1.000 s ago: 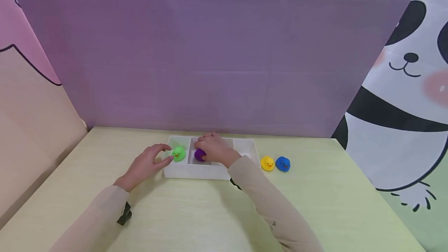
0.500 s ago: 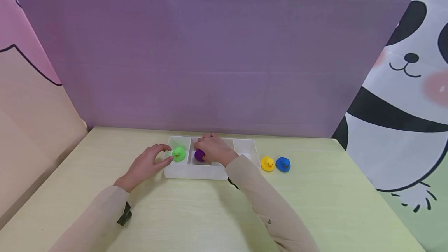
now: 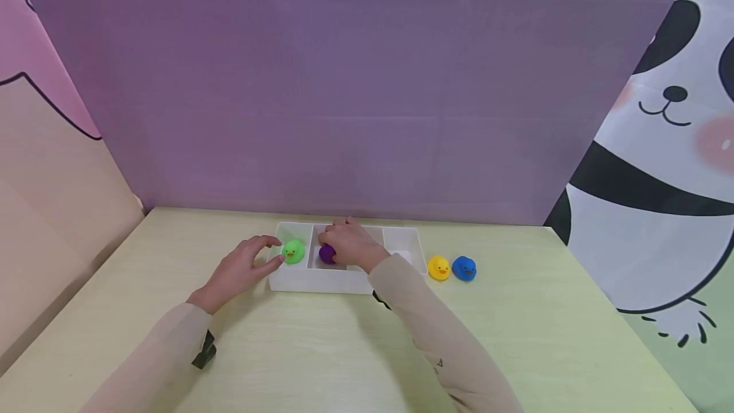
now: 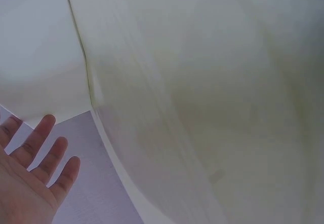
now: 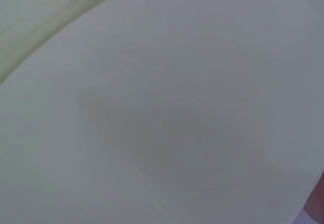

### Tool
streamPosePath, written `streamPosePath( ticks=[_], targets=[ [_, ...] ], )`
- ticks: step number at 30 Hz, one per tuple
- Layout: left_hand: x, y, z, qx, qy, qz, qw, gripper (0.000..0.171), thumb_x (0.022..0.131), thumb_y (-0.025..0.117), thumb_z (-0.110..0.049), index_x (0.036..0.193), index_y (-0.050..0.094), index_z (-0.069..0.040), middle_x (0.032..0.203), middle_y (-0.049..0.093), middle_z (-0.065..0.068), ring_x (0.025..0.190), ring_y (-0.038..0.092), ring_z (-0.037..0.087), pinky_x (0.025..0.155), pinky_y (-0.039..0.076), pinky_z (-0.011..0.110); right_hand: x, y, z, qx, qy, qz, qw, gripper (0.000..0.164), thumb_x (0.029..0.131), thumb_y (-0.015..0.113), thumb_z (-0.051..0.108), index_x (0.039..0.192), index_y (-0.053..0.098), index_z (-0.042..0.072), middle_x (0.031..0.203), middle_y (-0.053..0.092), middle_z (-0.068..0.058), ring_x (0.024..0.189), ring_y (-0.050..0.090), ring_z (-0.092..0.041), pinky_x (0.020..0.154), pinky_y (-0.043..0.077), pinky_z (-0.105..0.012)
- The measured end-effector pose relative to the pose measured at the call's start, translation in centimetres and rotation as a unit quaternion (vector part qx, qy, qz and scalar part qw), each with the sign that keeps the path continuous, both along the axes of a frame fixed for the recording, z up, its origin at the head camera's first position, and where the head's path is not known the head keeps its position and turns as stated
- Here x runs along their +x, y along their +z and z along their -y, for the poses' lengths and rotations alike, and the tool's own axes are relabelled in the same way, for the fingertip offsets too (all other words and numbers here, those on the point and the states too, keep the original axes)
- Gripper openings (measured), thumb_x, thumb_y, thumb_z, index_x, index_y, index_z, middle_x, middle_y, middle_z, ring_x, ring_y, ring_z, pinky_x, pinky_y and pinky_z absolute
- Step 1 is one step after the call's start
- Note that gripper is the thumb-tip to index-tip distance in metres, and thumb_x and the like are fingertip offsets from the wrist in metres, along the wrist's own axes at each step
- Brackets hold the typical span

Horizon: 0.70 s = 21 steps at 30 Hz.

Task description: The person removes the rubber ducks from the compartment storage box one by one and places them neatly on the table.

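Note:
In the head view a white divided tray (image 3: 321, 282) stands on the table. A green rubber duck (image 3: 294, 252) sits in its left compartment. My left hand (image 3: 241, 269) is at the tray's left end, thumb and fingers spread apart near the green duck, gripping nothing. In the left wrist view the fingers (image 4: 46, 165) are extended. My right hand (image 3: 352, 244) reaches into the second compartment and holds a purple rubber duck (image 3: 327, 254), mostly hidden by the fingers. The right wrist view is almost filled by a blurred pale surface, with a sliver of hand at its edge.
Just right of the tray are a yellow rubber duck (image 3: 439, 268) and a blue rubber duck (image 3: 464, 268), side by side on the pale wooden table (image 3: 298, 355). A purple backdrop (image 3: 355, 94) rises behind the table, with printed panels on both sides.
My right forearm has shifted slightly to the left, while the right hand stays at the purple duck. The left hand and the other ducks look unmoved.

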State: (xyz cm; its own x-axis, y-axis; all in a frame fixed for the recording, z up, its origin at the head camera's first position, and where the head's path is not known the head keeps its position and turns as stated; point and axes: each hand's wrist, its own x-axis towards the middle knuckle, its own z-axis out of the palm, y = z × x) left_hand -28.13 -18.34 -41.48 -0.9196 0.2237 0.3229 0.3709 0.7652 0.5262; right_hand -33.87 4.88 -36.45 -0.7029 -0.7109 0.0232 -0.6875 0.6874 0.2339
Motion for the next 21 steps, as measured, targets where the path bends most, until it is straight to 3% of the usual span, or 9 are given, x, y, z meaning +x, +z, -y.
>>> streamPosePath(
  ticks=[5, 12, 21],
  targets=[
    [0.02, 0.12, 0.04, 0.003, -0.003, 0.006, 1.0, 0.043, 0.087, 0.054, -0.05, 0.119, 0.054, -0.021, 0.124, 0.055, 0.001, 0.116, 0.048, 0.027, 0.091, 0.041, 0.051, -0.06, -0.12, -0.08, -0.006, 0.004, -0.002, 1.0, 0.018, 0.079, 0.066, 0.01, 0.096, 0.064, 0.019, 0.098, 0.064, 0.005, 0.097, 0.055, -0.016, 0.087, 0.038, -0.037],
    [0.07, 0.26, 0.06, 0.003, -0.006, 0.008, 0.9999, 0.046, 0.087, 0.052, -0.052, 0.119, 0.054, -0.02, 0.124, 0.055, 0.002, 0.117, 0.048, 0.028, 0.092, 0.041, 0.051, -0.06, -0.11, -0.16, -0.018, 0.011, -0.004, 1.0, 0.019, 0.079, 0.067, 0.011, 0.095, 0.064, 0.02, 0.1, 0.064, 0.005, 0.099, 0.055, -0.016, 0.093, 0.039, -0.042],
    [0.05, 0.16, 0.07, 0.003, -0.009, 0.004, 0.9999, 0.047, 0.086, 0.054, -0.051, 0.119, 0.055, -0.017, 0.124, 0.055, 0.004, 0.118, 0.048, 0.029, 0.094, 0.04, 0.051, 0.16, 0.21, -0.34, -0.016, 0.026, -0.009, 0.999, 0.02, 0.079, 0.067, 0.013, 0.097, 0.064, 0.02, 0.099, 0.063, 0.005, 0.099, 0.054, -0.016, 0.091, 0.04, -0.041]
  ],
)
